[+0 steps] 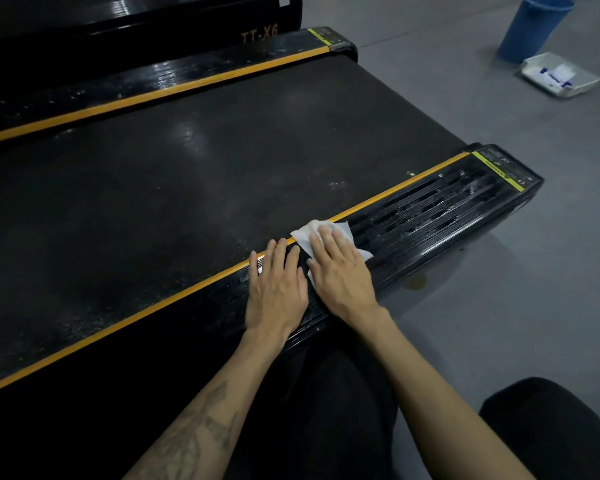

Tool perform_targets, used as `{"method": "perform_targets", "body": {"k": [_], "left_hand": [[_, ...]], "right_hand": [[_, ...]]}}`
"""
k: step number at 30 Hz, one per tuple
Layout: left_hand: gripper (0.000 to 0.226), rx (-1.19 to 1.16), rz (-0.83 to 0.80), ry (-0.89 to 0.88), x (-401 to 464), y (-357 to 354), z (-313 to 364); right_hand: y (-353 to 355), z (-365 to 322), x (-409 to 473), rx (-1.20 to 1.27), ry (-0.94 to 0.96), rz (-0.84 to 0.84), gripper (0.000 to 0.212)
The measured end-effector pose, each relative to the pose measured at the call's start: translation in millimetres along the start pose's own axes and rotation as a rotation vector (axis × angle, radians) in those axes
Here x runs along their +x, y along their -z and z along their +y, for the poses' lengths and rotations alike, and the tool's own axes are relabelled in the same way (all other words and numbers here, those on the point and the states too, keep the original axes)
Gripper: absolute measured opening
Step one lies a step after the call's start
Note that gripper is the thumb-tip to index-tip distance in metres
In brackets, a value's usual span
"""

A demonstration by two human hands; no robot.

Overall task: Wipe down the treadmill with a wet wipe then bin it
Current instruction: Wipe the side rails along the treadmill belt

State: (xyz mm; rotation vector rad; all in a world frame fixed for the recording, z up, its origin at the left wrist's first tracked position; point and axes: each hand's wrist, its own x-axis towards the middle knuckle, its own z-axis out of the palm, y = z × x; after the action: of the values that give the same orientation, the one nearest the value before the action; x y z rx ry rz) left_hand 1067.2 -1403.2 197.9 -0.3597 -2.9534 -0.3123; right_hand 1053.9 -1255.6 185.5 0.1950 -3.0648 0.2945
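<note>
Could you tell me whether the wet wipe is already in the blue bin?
No, the wet wipe lies flat under the right hand on the treadmill's side rail, far from the blue bin.

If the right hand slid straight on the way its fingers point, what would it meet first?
The right hand, flat on the wet wipe, points up-left across the side rail. It would likely cross the yellow stripe first, then the belt; nothing stands in between.

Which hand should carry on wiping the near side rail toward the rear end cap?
Right. The right hand already lies flat on the wet wipe, which sits on the side rail on the end-cap side. The left hand rests bare on the rail, beside the wipe and farther from the end cap.
</note>
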Motion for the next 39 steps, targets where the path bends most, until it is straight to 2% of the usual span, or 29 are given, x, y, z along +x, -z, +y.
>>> {"method": "perform_targets", "body": {"k": [3, 7, 12, 17, 22, 25, 28, 33, 39], "left_hand": [[0.046, -0.007, -0.003, -0.002, -1, 0, 0], [0.047, -0.002, 0.000, -0.001, -2, 0, 0], [0.045, -0.011, 0.014, -0.005, 0, 0, 0], [0.047, -0.003, 0.000, -0.002, -2, 1, 0], [0.044, -0.005, 0.016, -0.001, 0, 1, 1], [0.046, -0.012, 0.008, -0.003, 0, 2, 1], [0.047, -0.019, 0.006, -0.010, -1, 3, 0], [0.049, -0.034, 0.004, -0.011, 0, 3, 1], [0.049, -0.028, 0.003, -0.012, -1, 4, 2]], "right_hand": [[9, 18, 15, -0.027, 0.009, -0.013, 0.071], [6, 3, -4, 0.006, -0.164, 0.076, 0.065], [2, 19, 7, -0.032, -0.002, -0.010, 0.065], [6, 14, -10, -0.029, -0.140, 0.065, 0.065], [3, 15, -6, -0.039, 0.014, 0.008, 0.064], [5, 29, -2, -0.033, -0.086, 0.017, 0.064], [2, 16, -15, -0.025, -0.196, 0.035, 0.063], [7, 18, -9, -0.016, -0.061, -0.015, 0.066], [6, 6, -29, -0.028, -0.219, 0.038, 0.066]]}}
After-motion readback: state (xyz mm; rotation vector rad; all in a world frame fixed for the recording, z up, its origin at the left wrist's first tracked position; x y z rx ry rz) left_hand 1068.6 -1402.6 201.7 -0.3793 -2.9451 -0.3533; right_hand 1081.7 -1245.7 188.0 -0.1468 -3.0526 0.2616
